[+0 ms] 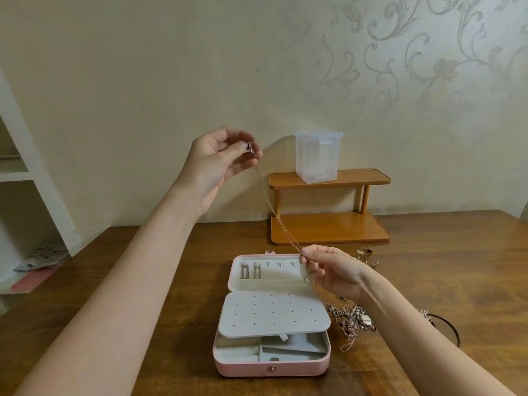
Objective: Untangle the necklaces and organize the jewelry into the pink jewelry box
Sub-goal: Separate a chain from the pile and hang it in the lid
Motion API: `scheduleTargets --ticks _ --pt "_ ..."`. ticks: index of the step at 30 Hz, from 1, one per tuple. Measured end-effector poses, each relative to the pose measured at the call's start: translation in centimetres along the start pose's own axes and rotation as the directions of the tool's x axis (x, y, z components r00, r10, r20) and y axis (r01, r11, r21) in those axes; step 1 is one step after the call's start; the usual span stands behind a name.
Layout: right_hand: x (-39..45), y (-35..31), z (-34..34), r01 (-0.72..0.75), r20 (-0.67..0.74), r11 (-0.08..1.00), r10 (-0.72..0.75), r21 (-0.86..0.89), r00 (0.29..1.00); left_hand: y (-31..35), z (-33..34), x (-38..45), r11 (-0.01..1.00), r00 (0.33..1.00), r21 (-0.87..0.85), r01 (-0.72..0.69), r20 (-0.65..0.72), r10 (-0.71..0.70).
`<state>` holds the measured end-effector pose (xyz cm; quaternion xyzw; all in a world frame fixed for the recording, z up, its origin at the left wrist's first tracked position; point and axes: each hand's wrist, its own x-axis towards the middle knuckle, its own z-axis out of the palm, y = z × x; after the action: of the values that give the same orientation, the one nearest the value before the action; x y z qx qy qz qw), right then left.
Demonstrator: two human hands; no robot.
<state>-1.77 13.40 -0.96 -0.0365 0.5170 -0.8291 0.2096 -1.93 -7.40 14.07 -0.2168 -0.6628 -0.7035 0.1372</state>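
You have one chain (275,207) pinched taut between your raised left hand (221,162) and lower right hand (333,270) above the open pink box (271,364), seemingly freed from the pile (353,321), so next hang it on a lid hook.

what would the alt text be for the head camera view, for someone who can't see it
Two hands stretch a thin necklace taut above an open pink jewelry box on a wooden table: the left hand pinches it high, the right hand low. Tangled chains lie right of the box.
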Motion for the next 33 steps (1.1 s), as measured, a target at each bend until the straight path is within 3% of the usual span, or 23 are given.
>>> scheduleTargets --ticks 11,14,17,22,24,26,28,30,33 --pt "0.0 0.3 -1.1 0.008 -0.037 0.999 -0.007 0.034 0.999 0.7 0.2 0.2 0.995 0.998 0.091 -0.035 -0.052 0.04" --pt "0.0 0.3 -1.4 -0.004 -0.079 1.0 0.006 0.022 0.997 0.2 0.3 0.3 0.966 0.994 0.255 -0.046 -0.08 0.068" --pt "0.1 0.4 -1.7 -0.01 -0.14 1.0 0.007 -0.019 0.99 -0.3 0.1 0.6 0.86 0.984 0.503 -0.086 -0.093 0.153" --pt "0.2 0.3 -2.1 0.009 -0.19 0.998 -0.02 -0.062 0.982 -0.8 -0.2 0.9 0.877 0.982 0.48 -0.006 -0.162 0.095" --pt "0.1 0.1 -2.1 0.0 -0.193 0.978 -0.041 -0.209 0.98 -1.0 -0.2 0.9 0.834 0.977 0.551 -0.002 -0.175 0.118" --pt "0.3 -0.1 -1.8 -0.007 -0.221 0.852 -0.129 -0.524 0.967 -1.4 -0.3 0.7 0.749 0.973 0.663 0.004 -0.176 0.15" --pt "0.9 -0.5 -1.5 -0.021 -0.202 0.525 -0.29 -0.851 0.935 -2.3 -0.7 0.3 0.676 0.97 0.736 0.041 -0.19 0.148" --pt "1.3 -0.8 -1.5 -0.06 -0.143 0.223 -0.381 -0.973 0.914 -3.5 -1.7 0.0 0.639 0.97 0.759 0.127 -0.229 0.079" --pt "1.5 -1.3 -1.5 -0.113 -0.114 0.026 -0.354 -0.993 0.928 -4.6 -2.6 -0.8 0.751 0.949 0.602 0.273 -0.296 -0.108"
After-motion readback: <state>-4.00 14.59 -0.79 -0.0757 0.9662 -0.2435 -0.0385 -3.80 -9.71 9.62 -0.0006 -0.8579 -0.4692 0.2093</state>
